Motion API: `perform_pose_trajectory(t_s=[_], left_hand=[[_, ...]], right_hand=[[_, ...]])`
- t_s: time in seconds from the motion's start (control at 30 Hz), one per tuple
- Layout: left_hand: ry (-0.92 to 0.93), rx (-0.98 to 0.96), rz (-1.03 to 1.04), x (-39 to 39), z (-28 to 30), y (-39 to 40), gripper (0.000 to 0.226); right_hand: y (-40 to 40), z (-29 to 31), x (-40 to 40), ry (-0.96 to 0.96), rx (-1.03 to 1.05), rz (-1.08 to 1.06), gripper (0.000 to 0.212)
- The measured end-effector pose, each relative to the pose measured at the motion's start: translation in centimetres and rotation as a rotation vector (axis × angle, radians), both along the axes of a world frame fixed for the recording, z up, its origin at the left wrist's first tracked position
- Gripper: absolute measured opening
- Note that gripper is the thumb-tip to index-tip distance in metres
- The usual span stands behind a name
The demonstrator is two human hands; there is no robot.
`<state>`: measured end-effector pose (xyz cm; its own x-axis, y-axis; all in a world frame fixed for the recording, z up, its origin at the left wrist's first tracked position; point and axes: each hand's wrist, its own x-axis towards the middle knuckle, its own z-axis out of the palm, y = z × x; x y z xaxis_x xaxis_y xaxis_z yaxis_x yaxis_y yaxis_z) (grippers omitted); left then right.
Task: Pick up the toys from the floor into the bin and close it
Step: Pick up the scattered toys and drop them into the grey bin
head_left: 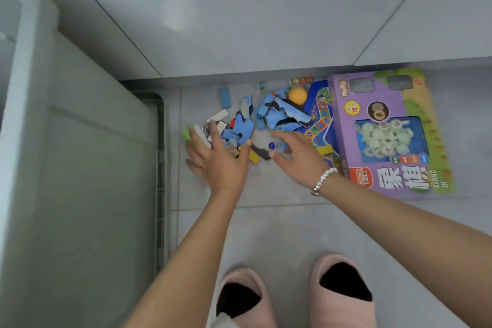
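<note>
A heap of blue puzzle pieces [277,117], small blocks and an orange ball [298,95] lies on the tiled floor against the wall. A purple game box [383,130] lies flat to the right, partly over a blue game board [322,117]. My left hand [218,160] reaches over the heap's left side with fingers spread, above white and green pieces. My right hand [298,154], with a bead bracelet at the wrist, reaches over the heap's near edge beside a blue marble [271,145], fingers extended. The grey bin [80,154] stands at the left, its top surface blurred.
White wall panels [266,21] rise right behind the toys. Two pink slippers [343,293] stand on the floor at the bottom. Bare tile lies between the slippers and the heap.
</note>
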<state>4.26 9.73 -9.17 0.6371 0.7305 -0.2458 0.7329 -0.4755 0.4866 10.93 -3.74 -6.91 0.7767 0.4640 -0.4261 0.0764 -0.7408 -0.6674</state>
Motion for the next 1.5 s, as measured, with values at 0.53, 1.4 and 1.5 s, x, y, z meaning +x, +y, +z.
perform_pose_trajectory(t_s=[0.53,1.4,1.5], left_hand=[[-0.071,-0.089,-0.045,1.3,-3.0,4.8,0.061],[-0.319,-0.367,0.208,1.3,-1.3,2.4,0.045],[-0.364,-0.401,0.253,1.5,-1.4,2.3,0.038]], right_hand=[[7.4,-2.4,0.7,0.292,-0.011,-0.209,0.051],[8.0,-3.2,-1.2,0.277,0.087,-0.319,0.045],[8.1,-3.2,-1.2,0.281,0.117,-0.361,0.041]])
